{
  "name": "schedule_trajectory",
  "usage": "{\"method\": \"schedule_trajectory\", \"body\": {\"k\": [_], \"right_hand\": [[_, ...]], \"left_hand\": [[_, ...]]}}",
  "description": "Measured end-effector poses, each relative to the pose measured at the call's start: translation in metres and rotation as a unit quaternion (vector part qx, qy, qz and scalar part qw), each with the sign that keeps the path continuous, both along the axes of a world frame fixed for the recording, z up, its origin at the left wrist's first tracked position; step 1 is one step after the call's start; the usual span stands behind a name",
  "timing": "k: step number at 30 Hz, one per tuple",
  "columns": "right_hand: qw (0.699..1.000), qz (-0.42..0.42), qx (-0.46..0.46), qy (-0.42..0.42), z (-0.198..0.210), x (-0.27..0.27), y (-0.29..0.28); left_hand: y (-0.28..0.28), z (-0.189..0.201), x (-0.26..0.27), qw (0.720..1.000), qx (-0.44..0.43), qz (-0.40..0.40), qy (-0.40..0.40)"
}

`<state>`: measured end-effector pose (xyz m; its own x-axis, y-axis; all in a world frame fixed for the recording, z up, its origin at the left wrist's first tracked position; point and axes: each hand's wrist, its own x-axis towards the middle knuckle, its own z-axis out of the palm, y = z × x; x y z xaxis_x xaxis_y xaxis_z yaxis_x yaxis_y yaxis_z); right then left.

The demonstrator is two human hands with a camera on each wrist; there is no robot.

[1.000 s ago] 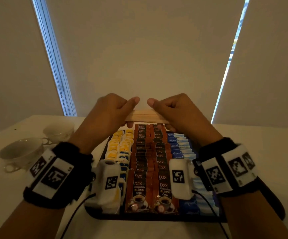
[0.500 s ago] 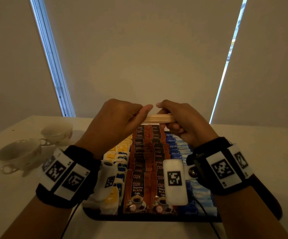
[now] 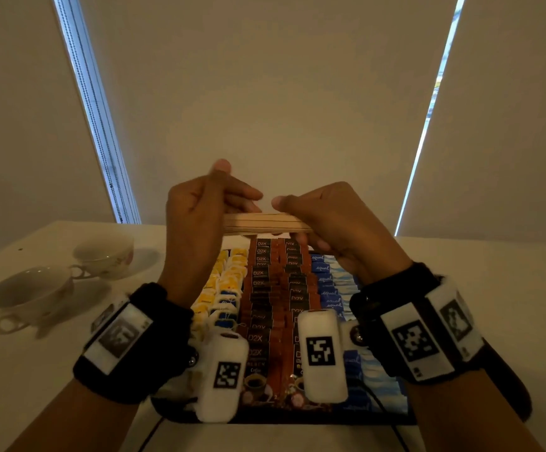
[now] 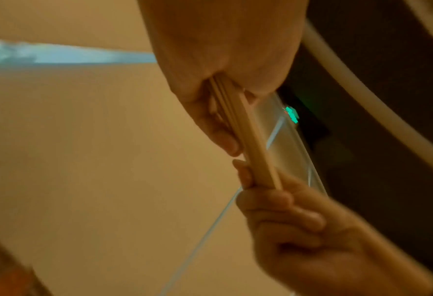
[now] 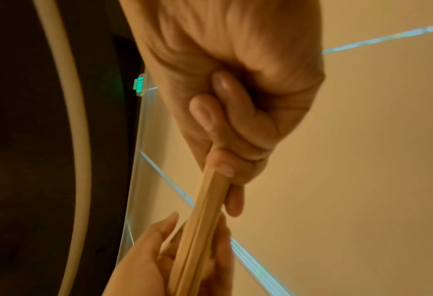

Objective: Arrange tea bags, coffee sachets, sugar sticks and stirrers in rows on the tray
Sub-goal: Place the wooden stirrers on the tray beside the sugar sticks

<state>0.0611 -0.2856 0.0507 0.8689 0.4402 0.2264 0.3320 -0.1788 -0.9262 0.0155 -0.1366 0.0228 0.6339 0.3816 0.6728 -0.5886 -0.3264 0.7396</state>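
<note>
Item: left hand (image 3: 200,220). Its grip is closed round the left end of the stirrers (image 3: 265,223), with one fingertip lifted clear above the knuckles. The left-wrist view shows the sticks emerging edge-on from the fist.

Item: stirrers. A flat bundle of wooden sticks, held level in the air between both hands, above the far end of the tray (image 3: 297,419) and not touching it.

Item: right hand (image 3: 337,230). Its grip is closed on the right end of the bundle, thumb on top, fingers curled beneath.

Handling note, as judgement: the step appears to be squaring the sticks before laying them down. Keep both ends pinched lightly, tap the edges flush, and lower the bundle flat so none fan out or slide onto the rows below.

Item: tray contents, left to right: tea bags (image 3: 226,288), coffee sachets (image 3: 275,288), sugar sticks (image 3: 327,282), each in rows.

Item: two cups (image 3: 69,282) on the table (image 3: 493,272), well left of the tray.

Obscured: the number of sticks cannot be counted. The wrist units cover the near rows. Any free place for the stirrers is hidden behind the hands. Both wrist views are blurred.
</note>
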Motion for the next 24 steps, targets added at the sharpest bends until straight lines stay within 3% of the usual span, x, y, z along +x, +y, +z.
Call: {"method": "schedule_trajectory", "body": {"k": [3, 6, 9, 12, 17, 20, 24], "right_hand": [[0.998, -0.007, 0.016, -0.060, 0.002, 0.001, -0.001], [0.997, -0.007, 0.027, -0.076, 0.002, 0.002, -0.003], [0.995, -0.014, 0.030, -0.090, 0.000, 0.004, -0.003], [0.989, -0.025, 0.039, -0.142, -0.001, 0.005, -0.004], [0.960, -0.034, 0.054, -0.271, -0.005, 0.003, 0.002], [0.948, -0.025, 0.046, -0.313, -0.006, 0.003, 0.005], [0.961, 0.026, -0.088, -0.262, -0.001, 0.004, -0.004]], "left_hand": [[-0.004, 0.011, -0.003, 0.980, -0.152, -0.118, 0.052], [-0.007, 0.018, -0.008, 0.960, -0.183, -0.196, 0.085], [-0.009, 0.014, -0.008, 0.969, -0.141, -0.176, 0.099], [-0.006, 0.016, -0.010, 0.974, -0.053, -0.125, 0.180], [0.006, 0.028, -0.017, 0.910, 0.111, -0.056, 0.397], [0.013, 0.029, -0.015, 0.918, 0.108, -0.023, 0.380], [0.017, 0.024, -0.013, 0.937, 0.186, 0.041, 0.295]]}}
